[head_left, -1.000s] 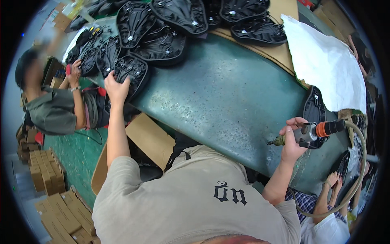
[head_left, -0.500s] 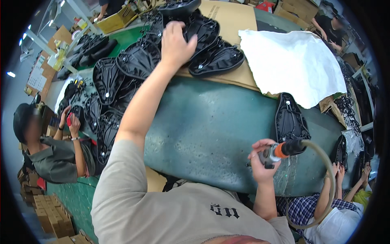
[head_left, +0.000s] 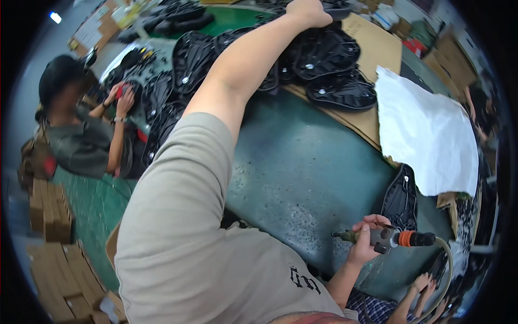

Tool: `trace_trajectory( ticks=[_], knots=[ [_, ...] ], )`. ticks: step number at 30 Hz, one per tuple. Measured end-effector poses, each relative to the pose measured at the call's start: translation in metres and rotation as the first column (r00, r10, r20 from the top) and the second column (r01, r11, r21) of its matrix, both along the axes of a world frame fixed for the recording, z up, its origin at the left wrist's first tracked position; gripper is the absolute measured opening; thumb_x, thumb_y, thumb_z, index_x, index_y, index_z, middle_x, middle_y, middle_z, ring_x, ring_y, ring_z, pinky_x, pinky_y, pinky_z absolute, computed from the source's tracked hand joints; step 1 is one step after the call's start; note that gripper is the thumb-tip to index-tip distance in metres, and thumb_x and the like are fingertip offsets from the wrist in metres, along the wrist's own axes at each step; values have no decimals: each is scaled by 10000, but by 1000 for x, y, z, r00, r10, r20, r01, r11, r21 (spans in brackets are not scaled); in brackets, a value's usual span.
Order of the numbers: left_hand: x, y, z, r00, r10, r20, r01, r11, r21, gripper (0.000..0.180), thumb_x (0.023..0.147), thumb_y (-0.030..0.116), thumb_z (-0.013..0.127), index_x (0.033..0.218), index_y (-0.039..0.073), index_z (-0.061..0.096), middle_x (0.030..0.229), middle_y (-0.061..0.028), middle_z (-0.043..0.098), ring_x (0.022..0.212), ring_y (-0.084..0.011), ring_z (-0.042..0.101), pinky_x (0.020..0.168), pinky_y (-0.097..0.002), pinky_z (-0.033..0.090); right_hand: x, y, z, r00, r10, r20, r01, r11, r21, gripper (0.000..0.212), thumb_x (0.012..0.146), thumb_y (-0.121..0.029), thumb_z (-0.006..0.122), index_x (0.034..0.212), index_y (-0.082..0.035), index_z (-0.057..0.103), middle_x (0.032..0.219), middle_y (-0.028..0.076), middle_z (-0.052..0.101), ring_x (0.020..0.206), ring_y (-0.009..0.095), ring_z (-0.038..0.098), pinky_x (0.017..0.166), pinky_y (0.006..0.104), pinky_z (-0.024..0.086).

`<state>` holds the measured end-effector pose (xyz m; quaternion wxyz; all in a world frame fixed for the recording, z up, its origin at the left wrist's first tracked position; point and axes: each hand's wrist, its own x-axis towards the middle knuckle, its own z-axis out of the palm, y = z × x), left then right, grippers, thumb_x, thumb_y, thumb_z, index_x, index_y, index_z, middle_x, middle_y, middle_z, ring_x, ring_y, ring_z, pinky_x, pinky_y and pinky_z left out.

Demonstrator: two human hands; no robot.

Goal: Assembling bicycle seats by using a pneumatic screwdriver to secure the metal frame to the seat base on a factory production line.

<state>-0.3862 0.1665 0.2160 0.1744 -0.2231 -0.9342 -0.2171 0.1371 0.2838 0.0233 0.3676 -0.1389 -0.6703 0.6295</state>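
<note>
My left arm reaches far over the table to a pile of black bicycle saddles [head_left: 329, 54], which lie with their ribbed undersides up. At the top edge of the view, my left hand [head_left: 308, 12] is closed at the rim of the uppermost saddle [head_left: 339, 12]; its fingertips are hidden. My right hand [head_left: 367, 241] is wrapped round a grey air screwdriver [head_left: 386, 238] with an orange ring and a hose, its tip pointing left above the table. Just beyond the tool, a single black saddle [head_left: 402, 198] rests on the table.
A green table [head_left: 302, 162] carries cardboard [head_left: 377, 46] and a white sheet [head_left: 426, 129] on the right. At left, a person [head_left: 86, 129] holds a red item. Another person's hands [head_left: 423, 283] work at lower right. Cartons [head_left: 59, 275] stand on the floor.
My left hand has gone farther out, up to the top saddle. The screwdriver has turned so its tip shows at left. The whole view has shifted and tilted.
</note>
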Motion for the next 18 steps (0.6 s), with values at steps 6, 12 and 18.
trace_trajectory(
  ticks=[6, 12, 18],
  knots=[
    [119, -163, -54, 874, -5, -486, 96, 982, 161, 610, 805, 367, 801, 1265, -1, 645, 1391, -261, 587, 1279, -415, 589, 1027, -478, 526, 0, 6, -9, 997, -2, -72, 2, 1000, -4, 321, 923, 35, 605, 1237, 27, 539, 1016, 163, 641, 701, 192, 639, 656, 324, 564],
    [190, -338, -105, 749, 391, -535, -313, 920, 234, 558, 764, 338, 847, 1151, -41, 712, 1343, -218, 666, 1236, -391, 641, 1049, -463, 512, -4, 0, -5, 996, -8, -88, 9, 1000, 7, 332, 917, 65, 570, 1247, 34, 542, 1014, 158, 641, 711, 202, 637, 674, 331, 557],
    [162, -444, -158, 698, 687, -201, -683, 724, 100, 643, 809, 465, 808, 1165, -62, 714, 1275, -242, 688, 1205, -408, 652, 1041, -454, 519, -11, -8, -2, 999, -3, -34, 5, 998, 68, 286, 937, 48, 594, 1221, 50, 562, 1012, 137, 630, 712, 173, 624, 683, 318, 540]
  ],
)
